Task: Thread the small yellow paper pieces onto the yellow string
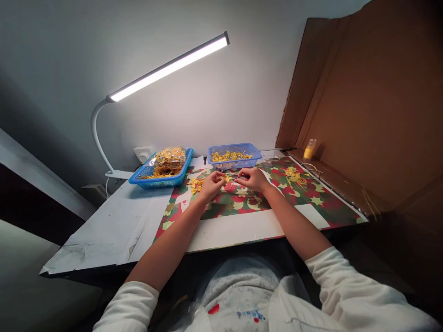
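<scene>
Over the patterned sheet (214, 210), my left hand (212, 185) is closed in a pinch around a small yellow piece (226, 179), whose exact kind is too small to tell. Facing it, a short gap to the right, my right hand (253, 179) has its thumb and fingers drawn together; whatever lies between them cannot be made out. Just left of my left hand is a loose pile of flat yellow pieces (195, 184). A tangle of yellow strands (296, 178) lies to the right of my right hand.
At the back left, a blue basket (157, 183) holds a clear bag of yellow pieces (170, 159). A purple-blue basket (234, 163) with more stands behind my hands. A lit lamp (169, 69) hangs above. On the right are a small yellow-filled bottle (309, 149) and a cardboard wall (367, 106).
</scene>
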The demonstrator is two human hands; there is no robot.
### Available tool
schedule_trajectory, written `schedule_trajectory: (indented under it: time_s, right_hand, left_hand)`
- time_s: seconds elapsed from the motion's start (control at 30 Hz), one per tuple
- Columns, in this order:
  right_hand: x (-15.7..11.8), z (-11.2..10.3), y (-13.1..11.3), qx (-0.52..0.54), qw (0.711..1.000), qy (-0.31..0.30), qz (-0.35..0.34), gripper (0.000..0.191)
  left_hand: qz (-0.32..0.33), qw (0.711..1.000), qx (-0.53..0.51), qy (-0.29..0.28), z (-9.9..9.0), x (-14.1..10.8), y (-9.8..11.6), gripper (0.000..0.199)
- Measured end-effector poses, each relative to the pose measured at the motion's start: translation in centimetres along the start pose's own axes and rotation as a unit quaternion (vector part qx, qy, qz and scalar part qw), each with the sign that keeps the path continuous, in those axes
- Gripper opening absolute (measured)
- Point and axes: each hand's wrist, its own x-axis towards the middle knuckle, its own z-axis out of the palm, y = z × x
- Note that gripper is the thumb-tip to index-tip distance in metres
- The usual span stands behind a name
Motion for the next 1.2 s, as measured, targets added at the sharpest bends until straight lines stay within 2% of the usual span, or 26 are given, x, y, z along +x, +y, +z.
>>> schedule_trajectory:
  time_s: [0.1, 0.3, 1.0, 1.2]
  right_hand:
    - [0.0, 0.08, -0.04, -0.006, 1.0, 0.001, -0.013, 0.029]
    - [-0.04, 0.06, -0.08, -0.009, 1.0, -0.003, -0.021, 0.025]
    - [-0.08, 0.29, 0.03, -0.006, 0.998, -0.023, -0.063, 0.022]
    - [0.01, 0.29, -0.03, -0.011, 0.996, -0.033, -0.081, 0.028]
  left_hand:
    - [0.021, 1.0, -0.002, -0.014, 0.03, -0.12, 0.04, 0.031]
    - [0.011, 1.0, 0.02, -0.016, -0.07, -0.18, 0.09, 0.036]
    - [-0.03, 0.998, -0.021, -0.041, -0.28, -0.05, 0.11, 0.033]
    - [-0.023, 0.998, -0.023, -0.057, -0.48, 0.06, -0.15, 0.033]
